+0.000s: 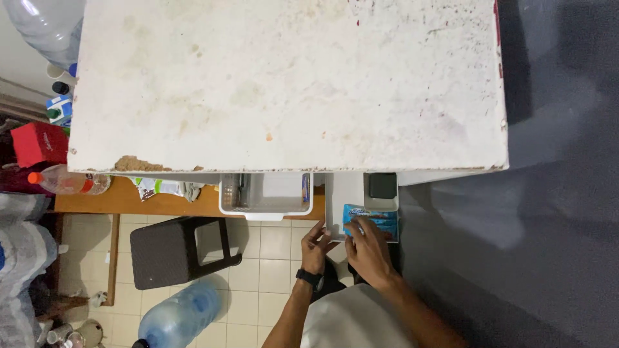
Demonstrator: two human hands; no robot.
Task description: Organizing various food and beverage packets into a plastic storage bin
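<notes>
Two hands work at a white open box (pixel 336 206) that juts out from under the big, stained white tabletop (pixel 290 84). The right hand (pixel 367 248) has its grip closed over a blue plastic packet (pixel 374 220) lying at the box's near end, fingers curled on top of it. The left hand (pixel 314 243) rests open-fingered against the box's left edge, holding nothing. Judging by this, steadying that edge firmly while pressing the packet down flat should keep the box from sliding. A white plastic bin (pixel 265 196) stands just beside, to the left.
</notes>
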